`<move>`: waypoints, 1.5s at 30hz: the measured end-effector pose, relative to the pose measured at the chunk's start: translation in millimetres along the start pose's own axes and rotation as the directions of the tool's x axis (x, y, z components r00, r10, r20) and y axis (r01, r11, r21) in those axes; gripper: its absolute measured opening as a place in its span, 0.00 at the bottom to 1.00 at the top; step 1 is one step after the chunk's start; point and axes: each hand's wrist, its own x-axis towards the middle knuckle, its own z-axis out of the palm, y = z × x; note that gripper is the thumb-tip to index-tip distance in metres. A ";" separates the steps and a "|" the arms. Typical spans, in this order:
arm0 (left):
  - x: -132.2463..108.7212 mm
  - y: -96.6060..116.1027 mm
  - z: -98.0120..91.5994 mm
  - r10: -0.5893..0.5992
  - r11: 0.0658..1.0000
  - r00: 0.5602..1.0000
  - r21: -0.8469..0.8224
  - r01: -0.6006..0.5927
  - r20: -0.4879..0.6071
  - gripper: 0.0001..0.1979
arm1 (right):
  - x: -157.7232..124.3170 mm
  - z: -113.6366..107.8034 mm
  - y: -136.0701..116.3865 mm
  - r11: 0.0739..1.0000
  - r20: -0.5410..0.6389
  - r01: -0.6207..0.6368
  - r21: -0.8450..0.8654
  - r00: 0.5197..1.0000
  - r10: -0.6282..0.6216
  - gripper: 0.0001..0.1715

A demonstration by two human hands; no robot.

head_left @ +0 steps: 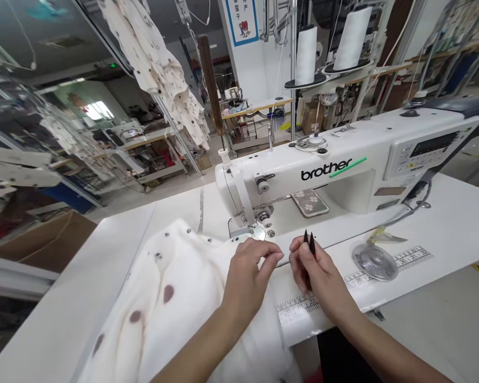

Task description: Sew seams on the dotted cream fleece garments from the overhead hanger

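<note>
My left hand (249,274) is over the white fabric (183,287) with dark spots, its thumb and forefinger pressed together. Whatever that pinch holds is too fine to make out. Just to its right, my right hand (317,271) is closed around black thread snips (312,246). Their two pointed tips stick up, slightly apart, and most of the tool is hidden in the palm. Behind both hands stands a white sewing machine (287,170). The fabric's far edge lies near the needle area, while its bulk spreads over the table's left side toward me.
A round clear dish (375,261) sits on the table right of my hands, beside a printed ruler strip (415,258). White thread cones (306,56) stand behind the machine. Spotted fabric (159,64) hangs at upper left, and a cardboard box (43,242) is beyond the table's left edge.
</note>
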 end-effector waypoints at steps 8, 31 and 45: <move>-3.8 -1.2 7.0 0.188 0.971 0.981 0.163 -0.177 -0.051 0.07 | -27.8 3.9 15.1 0.908 0.126 -0.323 0.267 0.946 0.300 0.28; -15.5 -32.0 -8.1 0.127 0.976 0.989 0.170 -0.139 0.080 0.07 | 34.3 -26.6 13.1 -0.037 0.476 0.535 -0.844 0.718 -0.508 0.17; 59.9 -94.6 -24.7 -0.225 0.955 0.974 0.203 0.217 0.015 0.08 | 77.2 16.0 41.4 -0.069 0.692 0.745 -0.663 0.575 -0.437 0.12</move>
